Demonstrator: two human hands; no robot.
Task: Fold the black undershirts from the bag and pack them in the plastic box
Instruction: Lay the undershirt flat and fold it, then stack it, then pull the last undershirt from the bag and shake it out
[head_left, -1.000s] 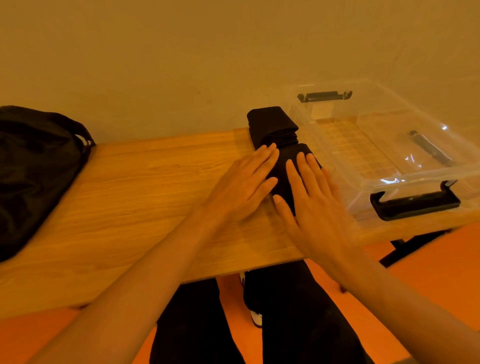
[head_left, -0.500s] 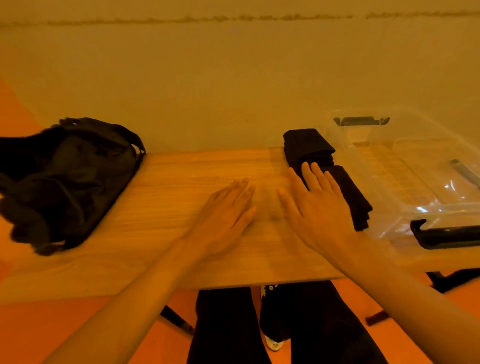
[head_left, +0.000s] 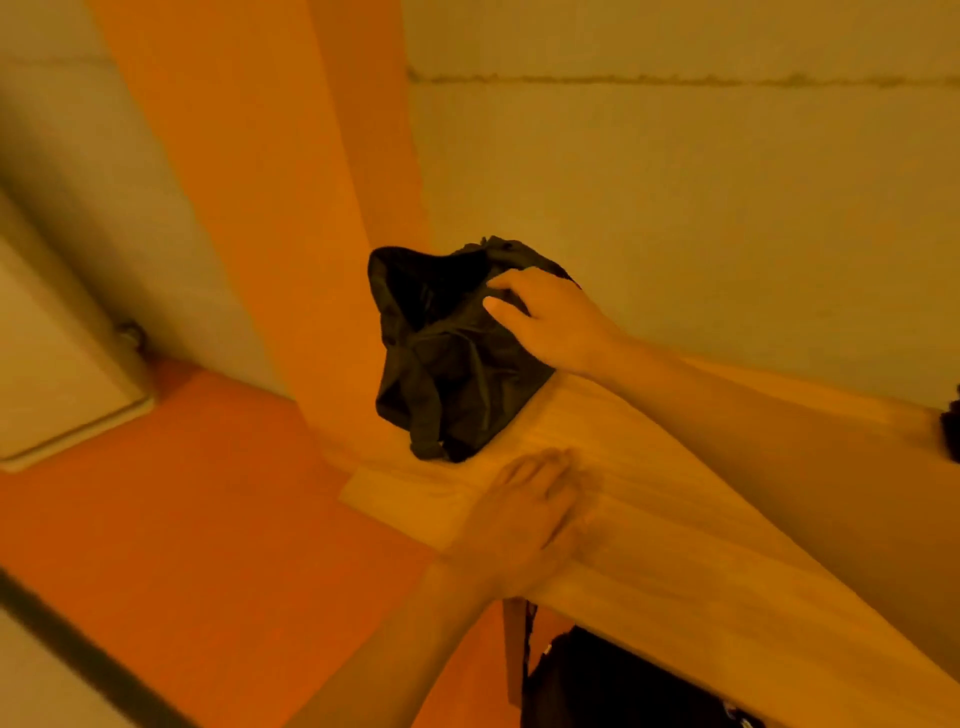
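Observation:
The black bag (head_left: 452, 364) stands crumpled at the left end of the wooden table (head_left: 675, 519), its mouth open toward the upper left. My right hand (head_left: 550, 322) reaches across to the bag's top and grips the fabric at the rim between thumb and fingers. Blurred by motion, my left hand (head_left: 524, 519) lies flat with straight fingers on the table near its front left corner and holds nothing. A dark sliver at the right frame edge (head_left: 953, 431) may be the folded undershirts. The plastic box is out of view.
The table's left end and front edge (head_left: 395, 514) lie close to my left hand, with orange floor (head_left: 208, 519) below. A pale wall with an orange stripe stands behind the bag. My dark trousers (head_left: 623, 686) show under the table.
My view has swung left, away from the box and the folded stack. My right hand left the stack and took hold of the bag. My left hand slid left along the table.

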